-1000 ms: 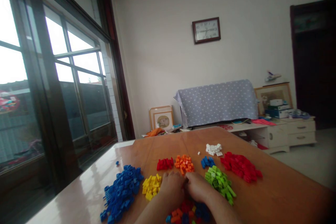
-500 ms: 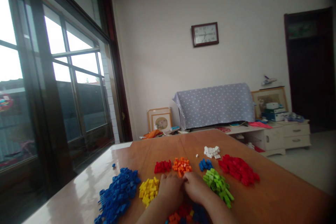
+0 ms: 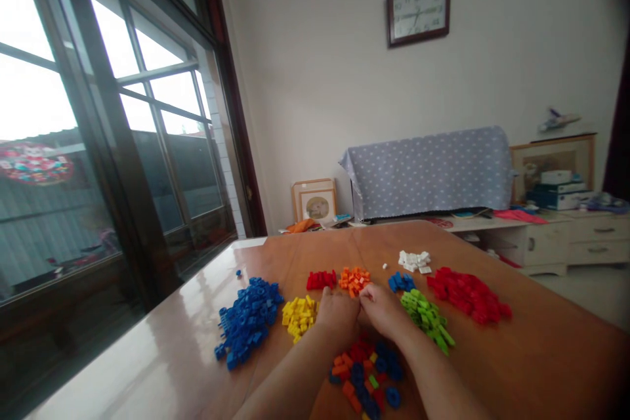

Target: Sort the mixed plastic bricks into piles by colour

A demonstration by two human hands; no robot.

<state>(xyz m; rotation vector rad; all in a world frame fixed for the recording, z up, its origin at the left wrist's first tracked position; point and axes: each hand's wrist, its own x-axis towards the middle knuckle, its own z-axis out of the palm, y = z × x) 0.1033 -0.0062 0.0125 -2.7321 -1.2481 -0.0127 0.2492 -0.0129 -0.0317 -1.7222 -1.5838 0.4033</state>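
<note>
My left hand point(image 3: 337, 315) and my right hand point(image 3: 381, 310) meet above the wooden table point(image 3: 536, 348), fingers curled down, their tips hidden. They sit between a yellow brick pile point(image 3: 299, 318) and a green brick pile point(image 3: 426, 318), just below an orange brick pile point(image 3: 353, 281). Beneath my wrists lies a mixed pile of coloured bricks point(image 3: 364, 374). Farther out are a large blue pile point(image 3: 249, 321), a small red pile point(image 3: 321, 280), a small blue pile point(image 3: 401, 282), a white pile point(image 3: 415, 261) and a large red pile point(image 3: 467, 295).
A lone blue brick point(image 3: 239, 273) lies near the table's far left edge. Tall dark-framed windows point(image 3: 147, 111) run along the left. Beyond the table stand a cloth-covered sofa point(image 3: 428, 174), framed pictures point(image 3: 314, 200) and a white cabinet point(image 3: 546, 243).
The view has tilted and moved up the table, showing more of the mixed pile. My hands remain together in the same place among the piles.
</note>
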